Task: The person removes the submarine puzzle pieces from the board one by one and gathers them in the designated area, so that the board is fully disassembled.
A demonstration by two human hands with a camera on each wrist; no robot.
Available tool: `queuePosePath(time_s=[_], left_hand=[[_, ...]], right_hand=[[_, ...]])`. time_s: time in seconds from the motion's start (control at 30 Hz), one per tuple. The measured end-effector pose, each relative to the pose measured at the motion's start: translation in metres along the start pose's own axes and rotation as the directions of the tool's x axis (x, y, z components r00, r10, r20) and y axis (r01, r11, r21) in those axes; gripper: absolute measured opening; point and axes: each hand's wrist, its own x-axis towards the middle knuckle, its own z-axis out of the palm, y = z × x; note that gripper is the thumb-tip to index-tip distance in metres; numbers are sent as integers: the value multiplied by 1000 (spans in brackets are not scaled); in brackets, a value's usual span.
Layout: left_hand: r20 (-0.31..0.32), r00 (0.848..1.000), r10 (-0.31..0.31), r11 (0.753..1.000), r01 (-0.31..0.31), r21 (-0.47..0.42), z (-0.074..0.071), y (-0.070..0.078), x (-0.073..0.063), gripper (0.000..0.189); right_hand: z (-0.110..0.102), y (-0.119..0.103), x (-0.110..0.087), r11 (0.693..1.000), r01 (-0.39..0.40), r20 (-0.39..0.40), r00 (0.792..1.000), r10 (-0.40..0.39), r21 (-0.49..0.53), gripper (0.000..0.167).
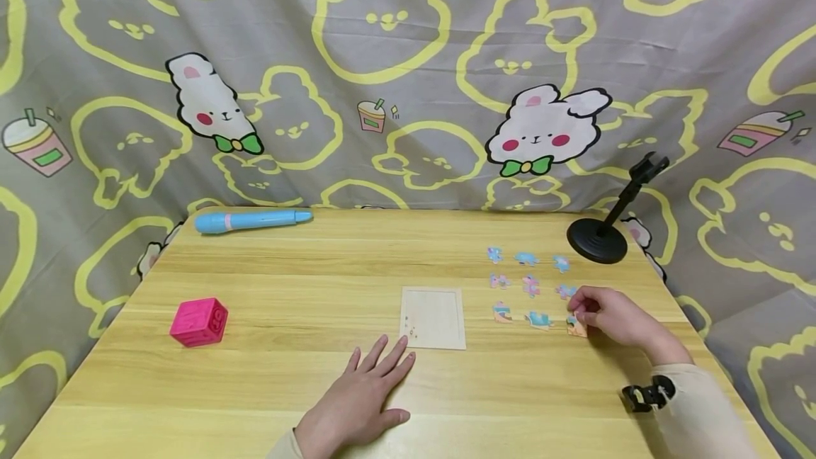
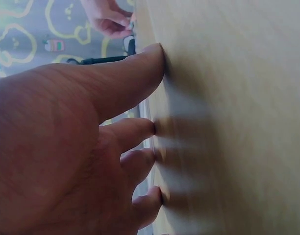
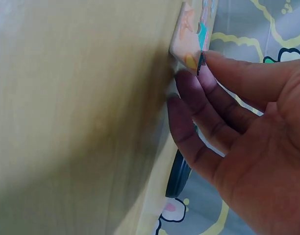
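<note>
My right hand (image 1: 605, 314) pinches an orange and teal jigsaw puzzle piece (image 1: 576, 326) at the right of the table. In the right wrist view the same puzzle piece (image 3: 187, 39) is tilted, one edge between thumb and fingertips. Several other puzzle pieces (image 1: 531, 285) lie apart in rows just to the left of that hand. With fingers spread, my left hand (image 1: 360, 399) rests on the table by the near edge of a pale wooden puzzle tray (image 1: 436, 317). Its fingertips (image 2: 155, 196) touch the tabletop.
A pink cube (image 1: 200, 321) sits at the left. A blue toy microphone (image 1: 253, 221) lies along the back edge of the wooden table (image 1: 287, 282). At the back right stands a black microphone stand (image 1: 598, 239). A patterned curtain (image 1: 408, 105) hangs behind.
</note>
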Motion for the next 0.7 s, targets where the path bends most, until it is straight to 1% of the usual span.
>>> queuePosePath(time_s=[0.17,0.33,0.43,0.57,0.7], left_hand=[[6,1000,6,1000,-6,-1,0,-1,0,76],[12,1000,6,1000,-6,0,-1,-1,-1,76],[13,1000,5,1000,-5,12,0,-1,0,76],[16,1000,-1,1000,0,21,0,-1,-1,76],[17,1000,-3,1000,2,23,-1,-1,-1,76]], right_hand=[[2,0,1,999,11,-43,999,-13,-40,8],[3,-1,2,997,2,-76,997,-8,-79,6],[3,-2,2,997,-7,-94,996,0,-82,3],[3,-6,0,997,-17,-140,990,6,-78,10],[4,-11,-1,997,-18,-173,985,5,-73,10]])
